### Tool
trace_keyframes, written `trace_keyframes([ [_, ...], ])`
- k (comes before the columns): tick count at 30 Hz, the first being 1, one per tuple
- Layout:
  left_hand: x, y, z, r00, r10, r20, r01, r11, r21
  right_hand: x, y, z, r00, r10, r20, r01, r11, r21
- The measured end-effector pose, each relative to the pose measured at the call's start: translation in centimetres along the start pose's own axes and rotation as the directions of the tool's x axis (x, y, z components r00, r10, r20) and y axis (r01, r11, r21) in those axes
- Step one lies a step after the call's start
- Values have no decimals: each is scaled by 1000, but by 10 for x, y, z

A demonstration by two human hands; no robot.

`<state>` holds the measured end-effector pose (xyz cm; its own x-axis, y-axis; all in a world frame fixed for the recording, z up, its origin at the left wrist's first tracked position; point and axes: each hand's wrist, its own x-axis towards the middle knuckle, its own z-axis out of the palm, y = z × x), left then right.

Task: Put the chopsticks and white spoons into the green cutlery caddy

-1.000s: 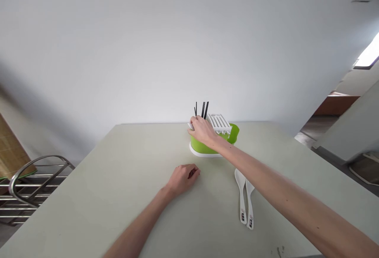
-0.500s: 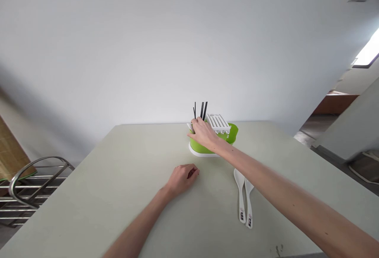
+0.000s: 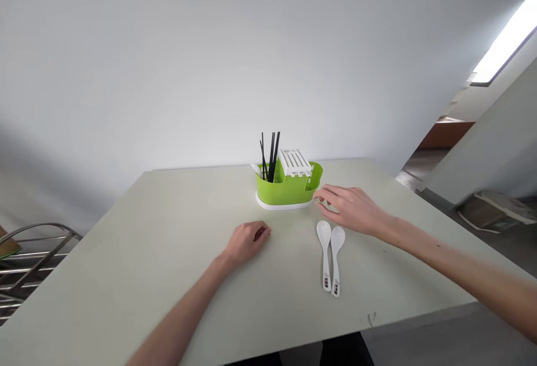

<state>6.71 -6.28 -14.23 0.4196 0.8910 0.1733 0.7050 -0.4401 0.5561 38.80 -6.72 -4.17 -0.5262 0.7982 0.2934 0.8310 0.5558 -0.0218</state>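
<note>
A green cutlery holder [image 3: 285, 191] with a white base stands toward the back of the table. Black chopsticks [image 3: 272, 156] lean upright in its left compartment, beside a white utensil end [image 3: 256, 169] whose kind is hidden. A white slotted rack [image 3: 295, 162] tops its middle. Two white spoons [image 3: 324, 234] [image 3: 338, 238] lie side by side in front, bowls toward the holder. Over the spoon bowls, near the holder's right front, hovers my right hand [image 3: 346, 205], fingers apart and holding nothing. Loosely curled, my left hand [image 3: 247, 241] rests on the tabletop with nothing visible in it.
The pale table [image 3: 176, 231] backs against a white wall [image 3: 201, 75]. A metal rack [image 3: 37, 259] stands beyond the table's left edge. On the right, past the table, there is a lit window [image 3: 505, 36] and a plastic container [image 3: 499, 209] on the floor.
My right hand has left the chopstick compartment and moved right and toward me, fingers now apart. The left hand stays curled on the table. The view has shifted slightly.
</note>
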Motion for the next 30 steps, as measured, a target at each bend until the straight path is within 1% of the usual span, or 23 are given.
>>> trace_keyframes([
  [1, 0, 1, 0, 1000, 1, 1, -1, 1000, 7, -9, 10, 5, 997, 40, 71, -41, 999, 6],
  [3, 1, 2, -1, 1000, 5, 2, -5, 1000, 19, -23, 28, 16, 973, 125, 195, -136, 990, 42],
  [5, 1, 3, -1, 1000, 6, 4, -7, 1000, 22, -34, 41, 27, 933, 207, 293, -246, 964, 102],
  [7, 2, 3, -1, 1000, 3, 4, -4, 1000, 23, -41, 51, 37, 889, 252, 383, -344, 919, 193],
  [10, 3, 4, -1, 1000, -1, 4, 1, 999, 36, -47, 58, 49, 833, 282, 475, -462, 827, 319],
  [13, 4, 4, -1, 1000, -4, 6, 4, 999, 40, -49, 59, 57, 788, 294, 542, -545, 743, 390],
  [17, 4, 5, -2, 1000, 0, 8, 0, 999, 32, -54, 59, 62, 745, 229, 626, -611, 609, 505],
  [19, 4, 5, -2, 1000, 2, 6, -2, 1000, 30, -58, 59, 61, 741, 188, 645, -620, 562, 548],
  [21, 4, 5, -2, 1000, 1, 5, -1, 999, 33, -62, 58, 55, 745, 166, 647, -611, 559, 560],
  [24, 3, 4, -2, 1000, 2, 4, -2, 999, 43, -61, 55, 36, 754, 180, 631, -577, 639, 508],
  [26, 3, 4, -1, 1000, 5, 1, -5, 999, 50, -55, 50, 18, 774, 208, 598, -543, 702, 460],
  [28, 3, 3, -1, 1000, 11, -2, -11, 999, 52, -44, 43, -3, 808, 232, 542, -506, 745, 435],
  [30, 2, 2, -1, 1000, 19, -4, -18, 998, 52, -29, 32, -25, 854, 274, 443, -467, 778, 420],
])
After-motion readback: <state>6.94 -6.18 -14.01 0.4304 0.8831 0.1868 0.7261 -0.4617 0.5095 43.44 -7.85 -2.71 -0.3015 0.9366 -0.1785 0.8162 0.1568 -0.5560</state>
